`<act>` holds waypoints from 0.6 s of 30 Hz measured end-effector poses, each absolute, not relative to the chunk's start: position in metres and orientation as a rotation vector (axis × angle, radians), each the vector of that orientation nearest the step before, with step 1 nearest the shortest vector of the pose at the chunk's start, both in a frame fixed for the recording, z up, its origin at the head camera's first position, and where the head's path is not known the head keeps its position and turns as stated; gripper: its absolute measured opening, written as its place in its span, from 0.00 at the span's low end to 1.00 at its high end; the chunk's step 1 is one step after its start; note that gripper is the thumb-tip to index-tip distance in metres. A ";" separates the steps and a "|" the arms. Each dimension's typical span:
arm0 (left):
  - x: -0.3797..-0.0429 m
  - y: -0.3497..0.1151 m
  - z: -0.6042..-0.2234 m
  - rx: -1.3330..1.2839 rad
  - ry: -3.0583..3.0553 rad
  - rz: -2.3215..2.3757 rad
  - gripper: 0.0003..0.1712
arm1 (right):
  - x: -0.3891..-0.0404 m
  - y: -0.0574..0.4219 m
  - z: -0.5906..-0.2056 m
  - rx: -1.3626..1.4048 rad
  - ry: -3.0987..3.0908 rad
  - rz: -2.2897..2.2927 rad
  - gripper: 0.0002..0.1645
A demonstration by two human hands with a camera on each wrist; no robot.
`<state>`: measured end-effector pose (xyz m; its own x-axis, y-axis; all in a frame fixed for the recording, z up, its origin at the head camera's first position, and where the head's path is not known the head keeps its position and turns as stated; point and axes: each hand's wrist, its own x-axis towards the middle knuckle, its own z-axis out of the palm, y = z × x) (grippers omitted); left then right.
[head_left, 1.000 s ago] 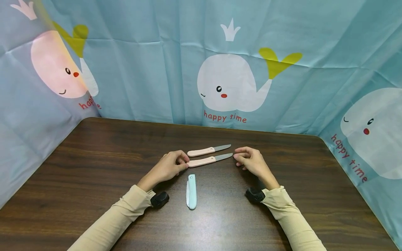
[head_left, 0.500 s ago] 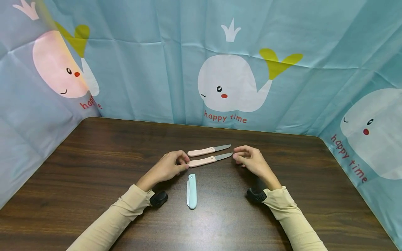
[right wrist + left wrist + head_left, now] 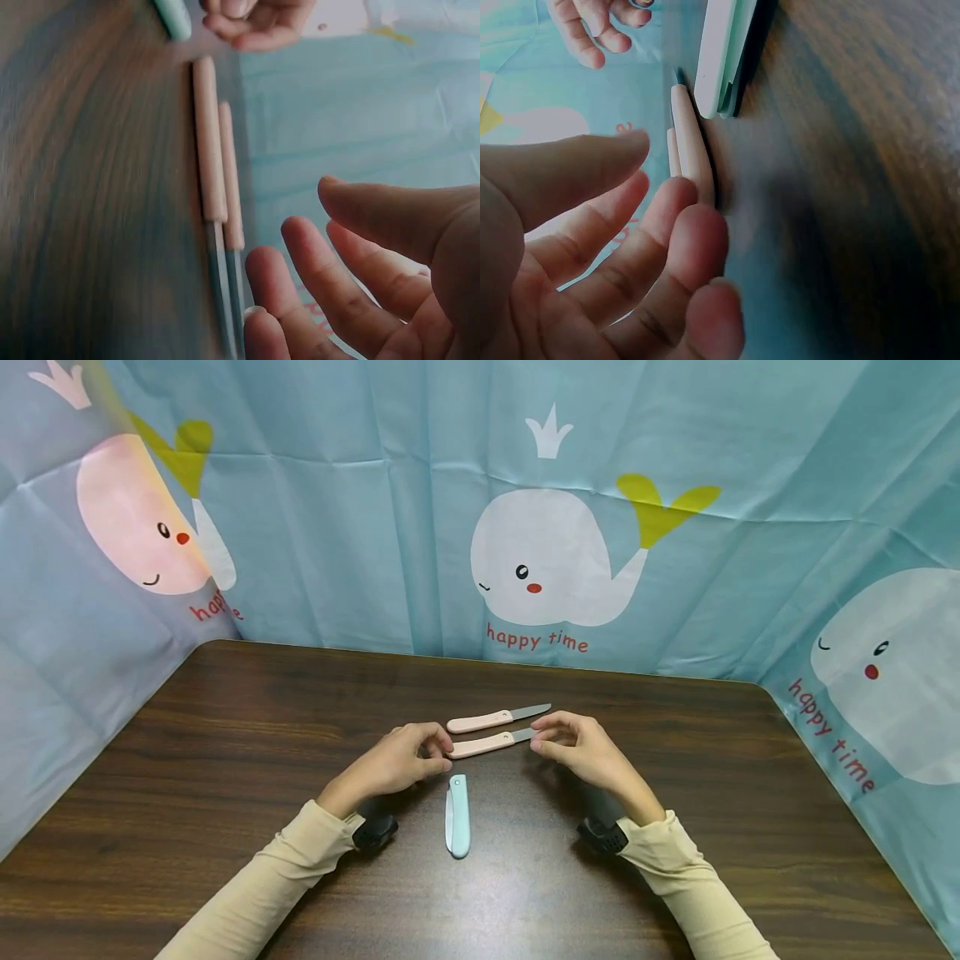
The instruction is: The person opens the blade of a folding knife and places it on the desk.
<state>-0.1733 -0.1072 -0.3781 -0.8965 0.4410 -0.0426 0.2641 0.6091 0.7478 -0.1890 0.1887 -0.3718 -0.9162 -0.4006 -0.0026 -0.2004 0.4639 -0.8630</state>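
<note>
Two folding knives with pink handles lie unfolded, side by side, blades to the right: a farther pink knife (image 3: 480, 722) and a nearer pink knife (image 3: 482, 746). Closer to the person lies a mint-green folding knife (image 3: 461, 820), its blade folded along the handle. My left hand (image 3: 401, 762) is at the handle end of the nearer pink knife, thumb and fingers spread apart with nothing between them. At the other end, my right hand (image 3: 587, 750) overlaps that knife's blade tip in the head view. The right wrist view shows its thumb (image 3: 382, 221) well away from the relaxed fingers.
The dark wood-grain table (image 3: 225, 760) carries the knives. Behind it hangs a light blue curtain (image 3: 337, 552) printed with white whales. Each wrist wears a black camera, such as the one on the right wrist (image 3: 602, 835).
The right hand has moved left, from beside the nearer blade's tip to over it. The left thumb has drawn slightly away from the handle end. All three knives lie where they were.
</note>
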 end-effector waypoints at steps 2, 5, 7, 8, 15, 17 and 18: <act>-0.172 -0.107 -0.378 0.607 2.617 1.131 0.09 | -0.186 0.185 -0.371 -0.550 2.510 -1.419 0.20; -0.170 -0.107 -0.377 0.619 2.611 1.097 0.09 | -0.183 0.180 -0.370 -0.578 2.508 -1.396 0.20; -0.169 -0.107 -0.377 0.610 2.600 1.088 0.10 | -0.181 0.176 -0.370 -0.599 2.493 -1.395 0.20; -0.168 -0.107 -0.377 0.601 2.596 1.085 0.10 | -0.181 0.175 -0.371 -0.612 2.484 -1.395 0.20; -0.162 -0.103 -0.375 0.610 2.597 1.064 0.11 | -0.175 0.164 -0.373 -0.705 2.449 -1.361 0.20; -0.160 -0.102 -0.375 0.616 2.593 1.060 0.12 | -0.173 0.160 -0.375 -0.733 2.436 -1.348 0.20; -0.158 -0.101 -0.375 0.617 2.588 1.058 0.12 | -0.173 0.159 -0.376 -0.741 2.431 -1.339 0.20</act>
